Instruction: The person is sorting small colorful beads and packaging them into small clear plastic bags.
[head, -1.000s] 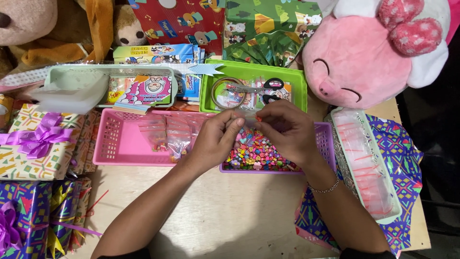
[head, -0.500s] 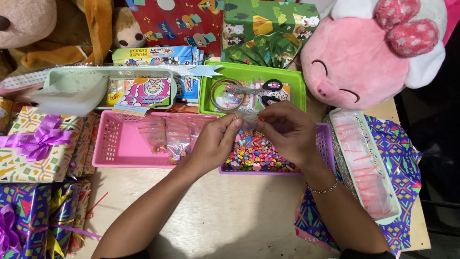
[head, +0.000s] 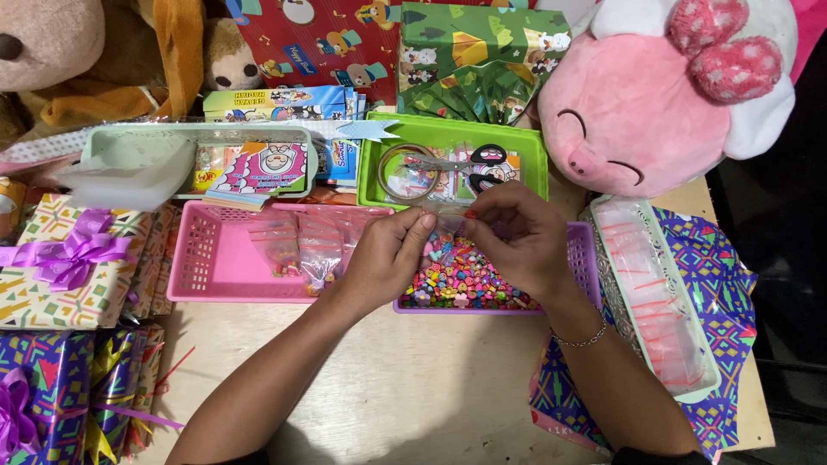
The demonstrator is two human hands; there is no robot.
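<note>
Left hand: the left hand pinches one edge of a small clear bag between thumb and forefinger, over the purple tray.
Right hand: the right hand is pressed together on the other edge of the same bag, fingertips curled in.
Bag: it hangs between both hands, just above the coloured beads; whether it is sealed I cannot tell.
Done so far: several filled little bags already lie in the pink basket to the left, so by my reading part of the packing is finished.
Left to do: the purple tray is thick with loose beads, and a pale tray on the right holds a stack of empty bags, so much seems to remain.
Bench: a light wooden bench, bare near the person, crowded at the far edge.
Around: a green tray with scissors and a tape roll; wrapped gifts at left; a pink plush toy and a brown plush toy behind; patterned wrapping paper under the pale tray.
Room: dark beyond the right edge of the bench; little else shows.
</note>
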